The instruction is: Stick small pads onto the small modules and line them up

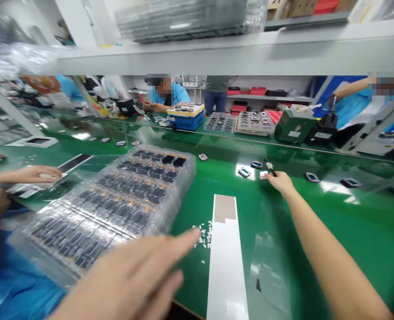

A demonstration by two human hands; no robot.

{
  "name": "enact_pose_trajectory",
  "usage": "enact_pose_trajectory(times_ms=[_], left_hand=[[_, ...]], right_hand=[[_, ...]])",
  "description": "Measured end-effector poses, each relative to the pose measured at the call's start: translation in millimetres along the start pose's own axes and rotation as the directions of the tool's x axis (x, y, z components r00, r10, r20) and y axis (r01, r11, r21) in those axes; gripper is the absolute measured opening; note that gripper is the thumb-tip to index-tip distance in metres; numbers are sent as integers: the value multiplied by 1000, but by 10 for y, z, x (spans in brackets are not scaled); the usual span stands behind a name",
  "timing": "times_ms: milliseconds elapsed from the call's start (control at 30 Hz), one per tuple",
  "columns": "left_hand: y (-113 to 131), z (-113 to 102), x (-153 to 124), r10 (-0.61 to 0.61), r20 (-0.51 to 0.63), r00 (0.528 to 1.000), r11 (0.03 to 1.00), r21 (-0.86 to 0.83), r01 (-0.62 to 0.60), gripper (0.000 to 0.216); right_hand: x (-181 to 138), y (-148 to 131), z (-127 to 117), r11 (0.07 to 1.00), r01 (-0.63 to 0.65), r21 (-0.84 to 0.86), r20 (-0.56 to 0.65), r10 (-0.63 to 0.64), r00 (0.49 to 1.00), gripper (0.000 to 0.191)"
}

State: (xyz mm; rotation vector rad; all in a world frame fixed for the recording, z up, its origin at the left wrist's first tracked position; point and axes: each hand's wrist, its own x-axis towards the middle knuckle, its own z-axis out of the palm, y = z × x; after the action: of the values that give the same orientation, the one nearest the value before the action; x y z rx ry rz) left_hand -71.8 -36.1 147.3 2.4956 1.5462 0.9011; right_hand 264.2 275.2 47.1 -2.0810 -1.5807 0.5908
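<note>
Nothing written can be made out from where I stand. The green machine (293, 126), far right on the bench (350, 231), carries a pale label (294, 134) on its near face, but it is too blurred to read. The black device (325, 129) just to its right has a white label (322, 135) too, and that is equally unreadable. On the overhead shelf (216, 55) the brown cartons (296, 6) show no legible print. The trays of parts and the blue crate (186, 120) across the bench show no readable marks.
</note>
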Motion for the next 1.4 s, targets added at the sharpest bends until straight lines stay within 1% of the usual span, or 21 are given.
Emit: enact_pose_trajectory(times_ms=[67, 100, 167, 233, 300, 367, 433, 533, 667, 733, 833, 933, 1000, 1067, 1100, 1167, 1200, 1233, 1267, 1333, 1400], left_hand=[[-270, -287, 324, -64, -54, 997, 980, 187, 73, 41], [-432, -389, 525, -122, -39, 992, 957, 260, 128, 39], [-795, -473, 934, -229, -14, 973, 909, 355, 219, 40], [-1174, -391, 1267, -376, -3, 927, 864, 360, 352, 39], [-1514, -197, 1480, -416, -5, 909, 847, 362, 390, 38], [-1767, 12, 1592, -437, 6, 899, 836, 372, 404, 35], [-1917, 159, 1656, -460, 11, 888, 819, 392, 419, 32], [-1974, 224, 1743, -490, 17, 871, 793, 424, 438, 38], [-1856, 187, 1863, -527, 28, 849, 763, 455, 459, 45], [-1742, 170, 1895, -522, 25, 853, 766, 454, 455, 46], [-1505, 124, 1879, -451, 15, 892, 807, 433, 401, 45], [-1184, 35, 1741, -350, 23, 937, 868, 384, 315, 37], [-919, -9, 1515, -290, 57, 955, 911, 323, 258, 30], [-616, 8, 1152, -241, 113, 964, 951, 225, 212, 24], [-458, 48, 929, -204, 169, 964, 976, 115, 186, 20], [-158, 191, 465, -157, 226, 961, 982, -69, 176, 17], [-30, 289, 255, -93, 264, 960, 972, -183, 144, 13], [74, 397, 79, -17, 317, 948, 953, -283, 112, 10], [149, 511, -54, 2, 342, 940, 931, -343, 123, 9], [209, 737, -192, -64, 357, 932, 869, -439, 228, 10], [175, 937, -197, -199, 363, 910, 771, -516, 374, 10]], right_hand=[[116, 70, 70, 996, -69, -53, -22, 68, 997, 34], [132, 97, 106, 993, -92, -74, -45, 89, 995, 34], [114, 131, 169, 988, -113, -104, -103, 102, 989, 36], [61, 146, 209, 988, -91, -122, -166, 70, 984, 41], [-12, 159, 222, 991, -38, -131, -217, 9, 976, 41], [-106, 190, 211, 991, 22, -134, -254, -56, 966, 36], [-225, 243, 185, 989, 79, -125, -277, -111, 954, 29], [-446, 338, 139, 984, 157, -84, -307, -175, 935, 23], [-792, 423, 79, 968, 251, 14, -326, -233, 916, 21], [-977, 447, 51, 953, 292, 74, -318, -255, 913, 23], [-1249, 485, 16, 926, 342, 156, -297, -287, 911, 25], [-1504, 505, -1, 893, 386, 231, -275, -320, 906, 27], [-1680, 476, -1, 865, 416, 281, -255, -350, 901, 28], [-1877, 396, 2, 831, 445, 334, -217, -392, 894, 29], [-1985, 339, 3, 814, 457, 359, -189, -417, 889, 28], [-2214, 207, -1, 775, 477, 415, -108, -478, 871, 24], [-2327, 138, -3, 748, 487, 450, -60, -519, 852, 20], [-2436, 72, -4, 713, 503, 489, -17, -568, 823, 16], [-2534, 11, -1, 676, 527, 516, 5, -617, 787, 12], [-2693, -87, 25, 604, 599, 526, -9, -700, 714, 4], [-2788, -149, 87, 557, 683, 473, -69, -749, 659, 9]])
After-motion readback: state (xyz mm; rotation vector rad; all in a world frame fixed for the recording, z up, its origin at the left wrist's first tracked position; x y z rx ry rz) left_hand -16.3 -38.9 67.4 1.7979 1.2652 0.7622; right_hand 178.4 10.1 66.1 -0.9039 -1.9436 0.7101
